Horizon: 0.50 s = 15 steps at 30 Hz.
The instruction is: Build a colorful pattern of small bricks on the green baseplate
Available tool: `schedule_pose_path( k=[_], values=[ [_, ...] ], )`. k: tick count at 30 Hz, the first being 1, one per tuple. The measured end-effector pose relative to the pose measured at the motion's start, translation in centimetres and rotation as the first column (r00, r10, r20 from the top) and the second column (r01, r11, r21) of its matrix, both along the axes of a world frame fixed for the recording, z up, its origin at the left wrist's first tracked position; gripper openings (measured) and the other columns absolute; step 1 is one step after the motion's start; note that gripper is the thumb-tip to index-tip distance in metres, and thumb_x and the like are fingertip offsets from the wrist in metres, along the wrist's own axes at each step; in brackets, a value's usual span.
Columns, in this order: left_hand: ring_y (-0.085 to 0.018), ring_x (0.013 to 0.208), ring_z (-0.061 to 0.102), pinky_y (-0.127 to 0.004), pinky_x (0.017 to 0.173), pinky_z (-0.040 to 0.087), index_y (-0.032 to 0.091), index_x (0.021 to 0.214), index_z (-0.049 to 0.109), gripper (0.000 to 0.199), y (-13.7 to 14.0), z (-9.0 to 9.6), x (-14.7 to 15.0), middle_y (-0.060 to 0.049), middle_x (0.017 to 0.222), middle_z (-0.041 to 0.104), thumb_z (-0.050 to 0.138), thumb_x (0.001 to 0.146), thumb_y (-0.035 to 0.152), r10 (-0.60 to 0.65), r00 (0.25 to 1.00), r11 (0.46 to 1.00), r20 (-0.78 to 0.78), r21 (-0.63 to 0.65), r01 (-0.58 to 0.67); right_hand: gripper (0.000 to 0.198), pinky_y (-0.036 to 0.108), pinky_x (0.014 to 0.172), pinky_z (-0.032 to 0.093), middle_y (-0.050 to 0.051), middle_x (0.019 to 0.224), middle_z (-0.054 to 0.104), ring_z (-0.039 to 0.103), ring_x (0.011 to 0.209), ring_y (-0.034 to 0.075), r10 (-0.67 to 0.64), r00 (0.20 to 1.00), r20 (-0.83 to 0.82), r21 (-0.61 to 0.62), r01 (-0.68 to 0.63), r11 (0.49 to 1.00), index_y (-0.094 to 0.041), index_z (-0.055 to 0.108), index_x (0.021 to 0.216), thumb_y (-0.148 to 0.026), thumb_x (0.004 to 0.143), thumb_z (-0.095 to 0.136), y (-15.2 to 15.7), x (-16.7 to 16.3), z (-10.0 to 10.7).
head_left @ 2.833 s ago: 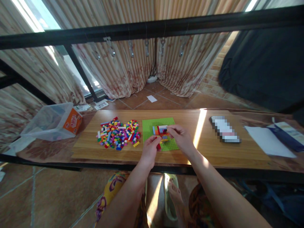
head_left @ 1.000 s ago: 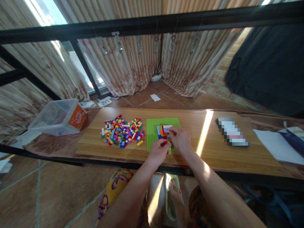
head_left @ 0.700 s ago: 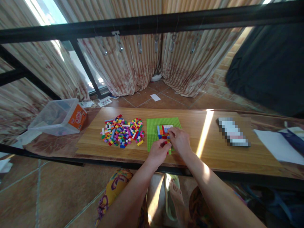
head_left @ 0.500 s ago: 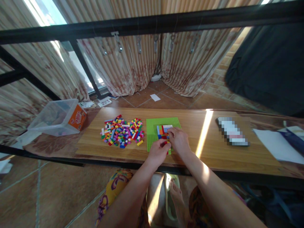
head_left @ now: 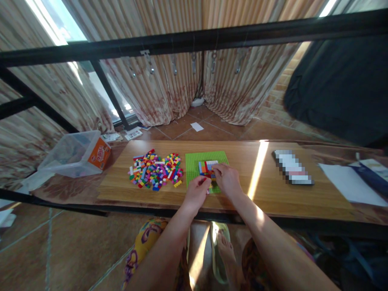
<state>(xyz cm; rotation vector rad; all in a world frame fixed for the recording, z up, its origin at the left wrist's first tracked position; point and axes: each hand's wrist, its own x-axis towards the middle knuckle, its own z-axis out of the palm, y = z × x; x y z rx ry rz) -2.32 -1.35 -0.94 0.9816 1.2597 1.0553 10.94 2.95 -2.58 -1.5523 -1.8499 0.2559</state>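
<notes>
A green studded baseplate (head_left: pixel 191 159) lies on the wooden board. On it sits a low, flat build of building bricks (head_left: pixel 211 163) in white, red, blue and orange. My right hand (head_left: pixel 228 180) reaches in from the right, thumb and forefinger pinched on a small brick at the build's right side. At the near edge of the baseplate is my left hand (head_left: pixel 197 192), its fingers curled and fingertips together close to the build. What those left fingers hold is too small to make out. Both hands cover the near part of the build.
A pile of loose mixed-colour bricks (head_left: pixel 156 169) spreads to the left of the baseplate. Farther left stands a clear plastic box (head_left: pixel 72 155) with an orange label. A blurred-out phone-like object (head_left: pixel 293 167) lies on the right, with white paper (head_left: pixel 351 184) beyond. A dark rail (head_left: pixel 194 40) crosses above.
The view has tilted slightly. My left fingers have drawn together at the near side of the build, and the red piece seen by them earlier no longer shows clearly. My right hand stays at the build.
</notes>
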Motion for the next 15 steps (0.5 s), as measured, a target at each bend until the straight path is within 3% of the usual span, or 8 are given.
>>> schedule_pose_path(
  k=[3,7,10,15],
  values=[
    [-0.008,0.051,0.043,-0.020,0.049,0.033,0.015,0.071,0.063,0.020,0.2,0.1,-0.1,0.004,0.057,0.051,0.063,0.076,0.035,0.055,0.997,0.998,0.061,-0.016,-0.054,0.027,0.030,0.075,0.048,0.009,0.089,0.075,0.066,0.078,0.020,-0.044,0.994,-0.096,0.031,0.047,0.998,-0.019,0.076,0.089,-0.019,0.090,0.049,-0.3,0.3,0.9],
    [-0.008,0.053,0.046,-0.020,0.052,0.037,0.016,0.074,0.064,0.021,0.5,0.3,-0.3,0.004,0.059,0.053,0.069,0.072,0.036,0.146,0.966,0.989,0.212,-0.055,-0.137,0.024,0.032,0.072,0.050,0.008,0.087,0.077,0.068,0.074,0.021,-0.088,0.963,-0.255,-0.021,0.085,0.996,-0.019,0.077,0.090,-0.025,0.087,0.054,-0.8,0.6,1.6],
    [-0.008,0.056,0.049,-0.021,0.056,0.041,0.016,0.075,0.065,0.023,0.8,0.5,-0.5,0.004,0.062,0.055,0.073,0.068,0.036,0.203,0.925,0.979,0.323,-0.047,-0.198,0.022,0.032,0.072,0.051,0.006,0.085,0.077,0.069,0.074,0.020,-0.040,0.924,-0.381,-0.076,0.012,0.997,-0.020,0.077,0.089,-0.032,0.085,0.058,-1.3,0.4,1.9],
    [-0.009,0.060,0.055,-0.022,0.060,0.045,0.015,0.076,0.066,0.025,0.9,1.0,-0.7,0.002,0.068,0.061,0.077,0.065,0.035,0.238,0.876,0.967,0.420,-0.014,-0.256,0.025,0.030,0.071,0.051,0.005,0.085,0.076,0.068,0.076,0.019,0.109,0.806,-0.582,-0.131,-0.226,0.965,-0.020,0.076,0.089,-0.041,0.084,0.063,-2.1,-0.4,1.9]
  ],
)
